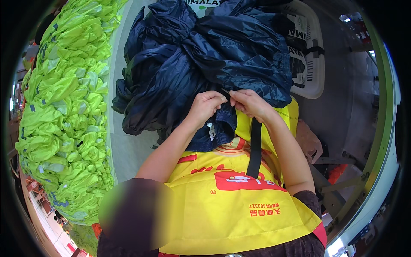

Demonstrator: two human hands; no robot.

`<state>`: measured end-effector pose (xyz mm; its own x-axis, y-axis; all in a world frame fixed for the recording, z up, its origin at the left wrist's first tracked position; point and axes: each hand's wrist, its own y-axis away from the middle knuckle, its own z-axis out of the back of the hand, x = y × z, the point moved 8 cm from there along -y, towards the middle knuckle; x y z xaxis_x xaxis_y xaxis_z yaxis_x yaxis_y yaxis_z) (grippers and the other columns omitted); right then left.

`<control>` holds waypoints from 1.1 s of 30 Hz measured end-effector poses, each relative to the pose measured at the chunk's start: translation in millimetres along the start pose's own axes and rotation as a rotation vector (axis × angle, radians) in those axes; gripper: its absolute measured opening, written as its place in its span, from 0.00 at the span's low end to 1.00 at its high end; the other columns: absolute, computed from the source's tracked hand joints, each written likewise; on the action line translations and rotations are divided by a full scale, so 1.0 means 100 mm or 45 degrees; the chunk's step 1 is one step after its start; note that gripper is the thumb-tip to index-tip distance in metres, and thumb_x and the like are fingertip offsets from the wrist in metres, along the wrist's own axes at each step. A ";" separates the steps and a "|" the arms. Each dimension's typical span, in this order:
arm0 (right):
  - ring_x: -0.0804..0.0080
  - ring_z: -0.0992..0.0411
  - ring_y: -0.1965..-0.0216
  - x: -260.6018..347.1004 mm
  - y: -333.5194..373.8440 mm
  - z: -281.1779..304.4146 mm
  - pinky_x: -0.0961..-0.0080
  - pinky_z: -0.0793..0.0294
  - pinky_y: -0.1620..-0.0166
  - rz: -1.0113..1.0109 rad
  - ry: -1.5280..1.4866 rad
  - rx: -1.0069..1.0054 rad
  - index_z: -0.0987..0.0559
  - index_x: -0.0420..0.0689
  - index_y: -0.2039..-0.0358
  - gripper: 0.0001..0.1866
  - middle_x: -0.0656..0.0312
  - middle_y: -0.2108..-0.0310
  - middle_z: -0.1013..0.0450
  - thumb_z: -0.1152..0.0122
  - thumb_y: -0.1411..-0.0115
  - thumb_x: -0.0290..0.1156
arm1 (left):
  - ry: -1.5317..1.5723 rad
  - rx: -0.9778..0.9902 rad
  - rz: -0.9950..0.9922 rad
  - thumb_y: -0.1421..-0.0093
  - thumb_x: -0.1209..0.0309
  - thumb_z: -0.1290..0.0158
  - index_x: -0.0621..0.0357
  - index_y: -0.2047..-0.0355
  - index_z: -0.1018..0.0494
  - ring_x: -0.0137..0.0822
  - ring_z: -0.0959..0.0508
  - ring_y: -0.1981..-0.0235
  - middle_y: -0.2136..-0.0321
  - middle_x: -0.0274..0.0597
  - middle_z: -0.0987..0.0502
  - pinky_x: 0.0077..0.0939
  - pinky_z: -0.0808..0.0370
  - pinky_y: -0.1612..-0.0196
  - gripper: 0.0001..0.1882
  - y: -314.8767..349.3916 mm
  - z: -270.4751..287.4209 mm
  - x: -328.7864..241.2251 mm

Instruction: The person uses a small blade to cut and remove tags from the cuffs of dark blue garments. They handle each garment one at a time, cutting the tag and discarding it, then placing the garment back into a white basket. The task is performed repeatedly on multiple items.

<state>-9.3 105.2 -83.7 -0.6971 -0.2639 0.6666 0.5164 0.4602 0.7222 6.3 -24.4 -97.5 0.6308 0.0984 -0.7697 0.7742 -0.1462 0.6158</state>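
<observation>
In front of me lies a heap of shiny dark navy garments [239,51], crumpled, with a gathered edge at the right. My left hand [204,108] is closed in a pinch over the near part of the heap. Close beside it, my right hand [251,105] pinches too, its fingertips almost meeting the left ones. Something thin and small seems to be between the fingertips, too fine to name. Below the hands, a navy waistband [222,128] with a white label [211,132] rests against my yellow apron [239,205].
Bright lime-green garments [64,111] are piled along the left. The heap lies on a pale grey surface [124,158]. A white plastic basket [316,81] with dark packed items stands behind at the right. A metal frame [387,107] runs along the far right.
</observation>
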 end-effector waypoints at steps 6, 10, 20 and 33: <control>0.88 0.54 0.89 -0.04 0.37 0.33 0.88 0.58 0.86 0.166 -0.277 0.018 0.30 0.47 0.76 0.18 0.75 0.87 0.44 0.55 0.37 0.47 | -0.080 0.104 -0.040 0.42 0.69 0.52 0.59 0.77 0.26 0.17 0.38 0.86 0.86 0.27 0.34 0.11 0.45 0.84 0.10 0.14 0.19 -0.09; 0.84 0.44 0.83 -0.35 0.75 1.32 0.86 0.45 0.80 0.505 -0.222 -0.813 0.29 0.44 0.73 0.17 0.70 0.82 0.38 0.45 0.43 0.47 | -1.344 -0.199 -0.544 0.45 0.65 0.48 0.60 0.76 0.27 0.37 0.27 0.80 0.82 0.40 0.28 0.26 0.31 0.73 0.10 0.38 0.15 -0.81; 0.90 0.42 0.82 0.80 1.29 0.78 0.91 0.43 0.79 1.070 -0.390 -0.750 0.32 0.46 0.68 0.12 0.71 0.76 0.36 0.38 0.49 0.23 | -1.731 -0.232 -1.527 0.62 0.70 0.38 0.53 0.50 0.35 0.41 0.33 0.51 0.56 0.44 0.30 0.37 0.42 0.49 0.35 0.26 -1.08 -1.37; 0.88 0.39 0.81 0.42 0.66 1.09 0.91 0.41 0.77 0.926 -0.307 -0.639 0.28 0.41 0.63 0.06 0.65 0.71 0.25 0.51 0.39 0.27 | -1.007 -1.333 0.173 0.44 0.43 0.56 0.77 0.72 0.26 0.45 0.21 0.68 0.72 0.61 0.24 0.35 0.28 0.63 0.38 -0.18 4.52 0.15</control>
<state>-58.4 217.1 -28.5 -0.1717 0.1569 0.9726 0.9849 0.0068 0.1728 -21.7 -465.7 -196.0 0.7825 -0.5070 -0.3616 0.6066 0.7519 0.2583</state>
